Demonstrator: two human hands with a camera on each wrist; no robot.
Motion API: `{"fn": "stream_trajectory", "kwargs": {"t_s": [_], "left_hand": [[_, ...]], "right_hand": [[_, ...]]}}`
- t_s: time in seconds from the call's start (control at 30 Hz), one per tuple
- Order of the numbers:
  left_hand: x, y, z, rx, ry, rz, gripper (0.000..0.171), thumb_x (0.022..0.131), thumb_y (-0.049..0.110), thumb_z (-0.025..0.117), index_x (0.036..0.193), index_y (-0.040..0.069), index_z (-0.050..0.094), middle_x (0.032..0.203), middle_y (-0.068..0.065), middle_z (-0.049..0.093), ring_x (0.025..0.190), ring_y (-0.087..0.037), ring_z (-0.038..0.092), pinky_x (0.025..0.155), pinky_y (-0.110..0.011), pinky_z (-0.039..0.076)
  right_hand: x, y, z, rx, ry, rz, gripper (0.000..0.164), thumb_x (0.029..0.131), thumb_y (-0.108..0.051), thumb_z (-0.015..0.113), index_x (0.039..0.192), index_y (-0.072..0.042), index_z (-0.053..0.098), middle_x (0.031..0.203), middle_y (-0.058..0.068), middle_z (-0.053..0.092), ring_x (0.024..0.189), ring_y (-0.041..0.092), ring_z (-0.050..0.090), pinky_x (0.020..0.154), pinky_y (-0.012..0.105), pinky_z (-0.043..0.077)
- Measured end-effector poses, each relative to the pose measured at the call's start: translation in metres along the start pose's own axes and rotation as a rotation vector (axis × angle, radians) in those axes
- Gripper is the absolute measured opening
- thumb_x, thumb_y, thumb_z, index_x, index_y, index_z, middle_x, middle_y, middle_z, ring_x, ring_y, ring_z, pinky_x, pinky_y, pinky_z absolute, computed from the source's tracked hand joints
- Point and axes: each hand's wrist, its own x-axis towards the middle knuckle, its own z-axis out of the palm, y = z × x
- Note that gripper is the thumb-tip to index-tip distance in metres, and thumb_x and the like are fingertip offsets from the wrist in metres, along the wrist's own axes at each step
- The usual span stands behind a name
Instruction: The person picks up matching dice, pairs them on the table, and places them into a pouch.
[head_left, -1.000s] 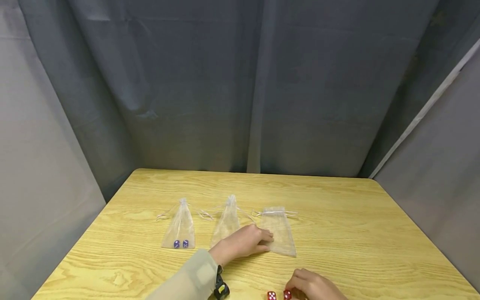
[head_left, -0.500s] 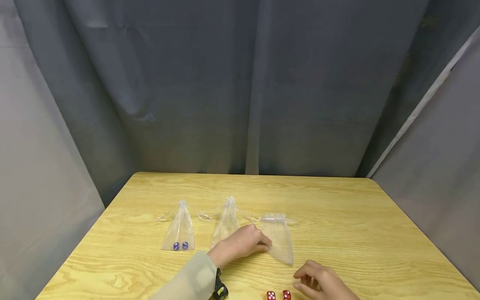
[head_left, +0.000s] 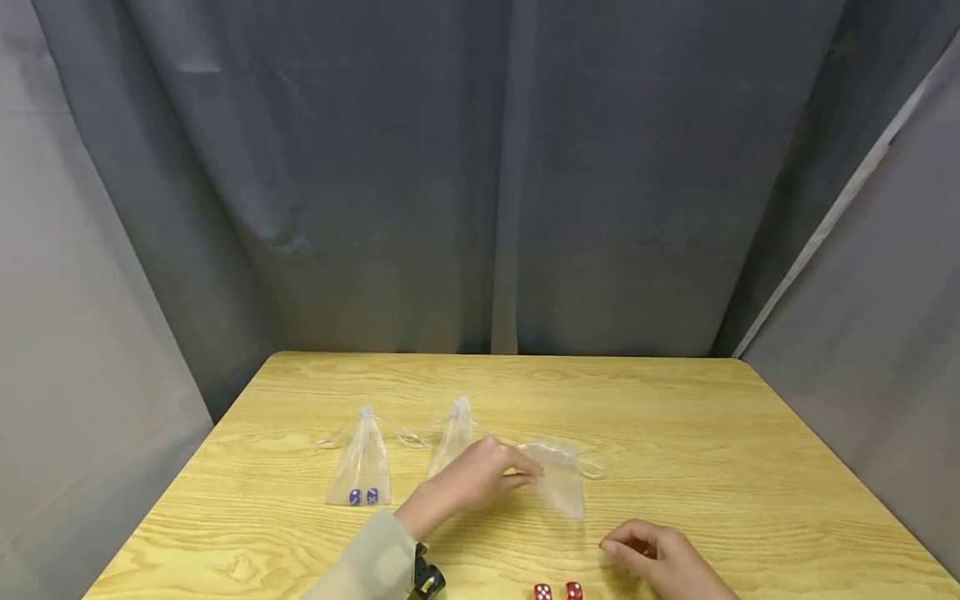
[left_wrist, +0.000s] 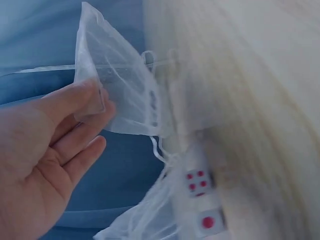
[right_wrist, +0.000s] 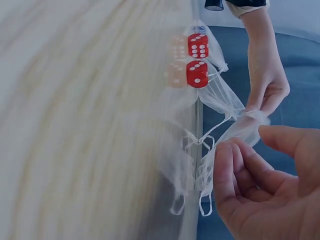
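Observation:
My left hand point(head_left: 483, 477) pinches the edge of a sheer white drawstring bag point(head_left: 561, 483) between thumb and fingers. In the left wrist view, that bag point(left_wrist: 120, 85) hangs tilted from the fingertips, its cords trailing. My right hand point(head_left: 667, 557) holds nothing; its fingers are loosely bent, a short way right of two red dice point(head_left: 558, 592) at the near side. From the right wrist view, my right fingers point(right_wrist: 225, 170) overlap the bag held by the left hand. Partly behind the left forearm lies a second sheer bag point(head_left: 454, 437).
A third sheer bag point(head_left: 365, 454) lies at the left with two blue dice point(head_left: 363, 497) showing inside. White dice with red pips point(left_wrist: 208, 222) show beside the second bag in the left wrist view. Grey curtains point(head_left: 390, 208) stand behind the wooden table point(head_left: 675, 417).
My right hand has left the red dice and moved right. My left hand has lifted the right-hand bag, which lay flat before and now tilts up.

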Motion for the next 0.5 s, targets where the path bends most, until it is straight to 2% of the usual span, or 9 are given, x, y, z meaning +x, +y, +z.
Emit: {"fn": "stream_trajectory", "kwargs": {"t_s": [0.13,0.27,0.37,0.5], "left_hand": [[-0.003,0.005,-0.012,-0.02,0.046,0.012,0.022,0.093,0.019,0.066,0.112,0.015,0.075,0.11,0.002,0.075,0.099,-0.009,0.072,0.086,-0.013,0.055],[-0.007,0.012,-0.021,-0.049,0.097,0.035,0.023,0.093,0.019,0.065,0.114,0.014,0.074,0.113,0.002,0.074,0.104,-0.01,0.071,0.09,-0.017,0.056],[-0.01,0.017,-0.027,-0.056,0.144,0.075,0.022,0.093,0.017,0.065,0.113,0.012,0.075,0.114,0.001,0.074,0.105,-0.011,0.071,0.096,-0.021,0.054],[-0.014,0.024,-0.031,-0.013,0.226,0.165,0.021,0.092,0.015,0.066,0.111,0.01,0.075,0.114,-0.001,0.074,0.105,-0.011,0.071,0.101,-0.026,0.053]], "right_hand": [[0.003,-0.002,-0.001,0.169,-0.072,0.024,0.043,0.101,-0.033,0.052,0.112,0.007,0.065,0.091,0.004,0.068,0.078,0.011,0.062,0.068,0.025,0.055],[0.008,-0.003,-0.003,0.419,-0.185,0.011,0.047,0.105,-0.03,0.046,0.116,0.013,0.06,0.097,0.003,0.071,0.088,0.011,0.069,0.078,0.024,0.06],[0.013,-0.005,-0.004,0.574,-0.25,0.029,0.05,0.106,-0.032,0.041,0.12,0.013,0.057,0.101,0.003,0.072,0.094,0.012,0.071,0.086,0.024,0.059],[0.018,-0.01,-0.003,0.698,-0.261,0.071,0.053,0.106,-0.04,0.039,0.118,0.008,0.059,0.103,0.005,0.073,0.098,0.014,0.072,0.092,0.026,0.058]]}}
